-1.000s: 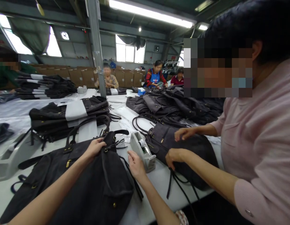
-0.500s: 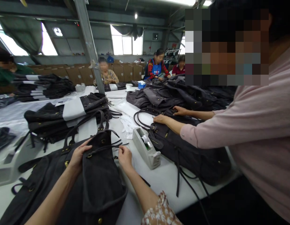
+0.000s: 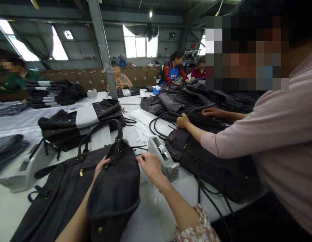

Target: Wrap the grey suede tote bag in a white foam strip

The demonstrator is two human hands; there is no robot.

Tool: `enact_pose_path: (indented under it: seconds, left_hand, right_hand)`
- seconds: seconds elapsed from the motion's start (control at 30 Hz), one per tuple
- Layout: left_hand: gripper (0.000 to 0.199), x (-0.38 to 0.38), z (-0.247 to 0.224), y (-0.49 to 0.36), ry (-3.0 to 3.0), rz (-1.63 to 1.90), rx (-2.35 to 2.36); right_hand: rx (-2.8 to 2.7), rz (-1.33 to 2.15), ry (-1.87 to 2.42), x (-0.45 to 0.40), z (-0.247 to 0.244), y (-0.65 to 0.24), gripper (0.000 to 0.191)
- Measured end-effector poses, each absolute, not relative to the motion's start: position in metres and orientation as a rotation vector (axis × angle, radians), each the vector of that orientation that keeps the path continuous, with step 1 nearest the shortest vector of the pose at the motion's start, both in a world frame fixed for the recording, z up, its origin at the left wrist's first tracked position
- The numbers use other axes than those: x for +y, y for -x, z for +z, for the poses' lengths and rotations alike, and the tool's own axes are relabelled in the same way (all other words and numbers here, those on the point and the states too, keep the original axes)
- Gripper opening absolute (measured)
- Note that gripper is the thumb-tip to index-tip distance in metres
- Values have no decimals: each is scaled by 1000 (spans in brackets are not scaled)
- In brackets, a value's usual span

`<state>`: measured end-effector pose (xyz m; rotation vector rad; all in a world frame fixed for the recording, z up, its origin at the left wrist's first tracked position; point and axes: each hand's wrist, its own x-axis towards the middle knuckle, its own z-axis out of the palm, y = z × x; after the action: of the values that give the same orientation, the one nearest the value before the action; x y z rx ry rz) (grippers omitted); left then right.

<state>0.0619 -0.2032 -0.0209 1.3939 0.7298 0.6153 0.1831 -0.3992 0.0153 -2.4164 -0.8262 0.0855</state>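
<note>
A dark grey bag [image 3: 70,188] with looped handles, brass snaps and a zip lies on the table before me, its near end folded up. My left hand [image 3: 102,167] grips this raised end from the left, some of its fingers hidden by the fabric. On the other side, my right hand [image 3: 151,165] has its thumb and finger pinched together at the bag's right edge. What is between those fingertips is too small to make out. A thin dark cord [image 3: 135,147] runs from the bag just above them. Close behind my right hand stands a grey tape dispenser [image 3: 163,158].
A co-worker in a pink top [image 3: 277,144] handles another dark bag [image 3: 208,164] on my right. Stacked bags with white paper bands [image 3: 86,118] lie beyond mine. A second dispenser [image 3: 27,174] stands left. A metal post [image 3: 102,47] rises from the table; other people sit farther back.
My right hand has moved from a cord to the bag's right edge. The bag's raised end has turned and bulged rightward. The co-worker's hands have shifted along their bag.
</note>
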Motion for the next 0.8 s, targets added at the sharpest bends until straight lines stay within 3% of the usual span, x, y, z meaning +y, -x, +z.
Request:
enact_pose_path:
  seconds: [0.13, 0.3, 0.47, 0.57, 0.7, 0.8]
  left_hand:
    - [62, -231, -37, -91, -1237, 444, 656]
    - [59, -235, -34, -103, -1133, 483, 643]
    - [64, -244, -23, -111, -1233, 519, 637]
    - [71, -255, -30, -117, -1318, 474, 626]
    - [60, -254, -48, -113, -1474, 597, 696]
    - [55, -250, -52, -108, -1660, 700, 698]
  right_hand:
    - [-736, 137, 2744, -422, -13, -179, 28]
    - [-894, -74, 2619, -413, -10, -178, 21]
    - [-1136, 182, 2317, -385, -17, -183, 30]
    - [-1197, 147, 2326, -371, -43, -177, 33]
    - [-1083, 70, 2419, -362, -63, -171, 53]
    - [-1005, 58, 2399, -357, -61, -173, 56]
